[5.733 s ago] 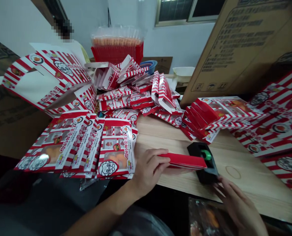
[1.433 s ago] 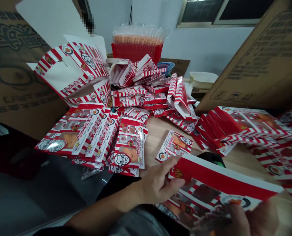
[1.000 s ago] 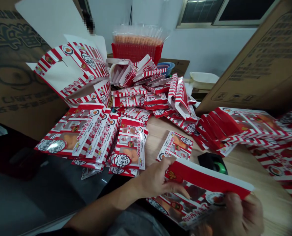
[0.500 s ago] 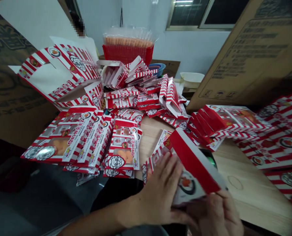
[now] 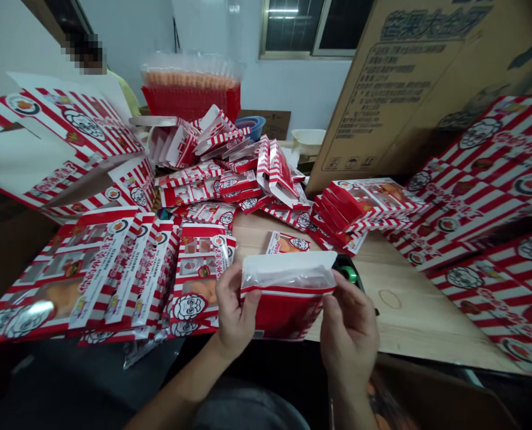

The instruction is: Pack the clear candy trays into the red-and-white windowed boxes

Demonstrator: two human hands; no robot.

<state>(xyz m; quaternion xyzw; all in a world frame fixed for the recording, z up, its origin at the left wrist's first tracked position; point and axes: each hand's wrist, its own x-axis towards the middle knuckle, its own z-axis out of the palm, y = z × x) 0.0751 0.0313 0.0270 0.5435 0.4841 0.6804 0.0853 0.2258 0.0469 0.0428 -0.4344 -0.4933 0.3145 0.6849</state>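
Observation:
Between my hands, at the near edge of the table, is a red snack box [image 5: 284, 315] with its white end flap raised and clear plastic showing in its opening. My left hand [image 5: 237, 310] grips the box's left side, thumb on the red face and fingers behind. My right hand [image 5: 349, 316] pinches the top right corner by the flap. Just behind it, a small striped packet [image 5: 288, 243] lies on the table. Left of my hands are stacked filled boxes [image 5: 201, 275] with clear windows, red and white stripes and a cartoon face.
A heap of striped boxes [image 5: 230, 185] covers the table's middle. More filled boxes [image 5: 369, 203] stand stacked at right, beside flat striped cartons [image 5: 485, 173]. A large cardboard box [image 5: 382, 101] leans behind. A rubber band [image 5: 390, 298] lies on the wooden table [image 5: 418, 322]. A person is partly visible at upper left.
The box has turned from lying slanted under my left hand to standing with its open end up. My left hand has moved from its top to its left side. The view has shifted right.

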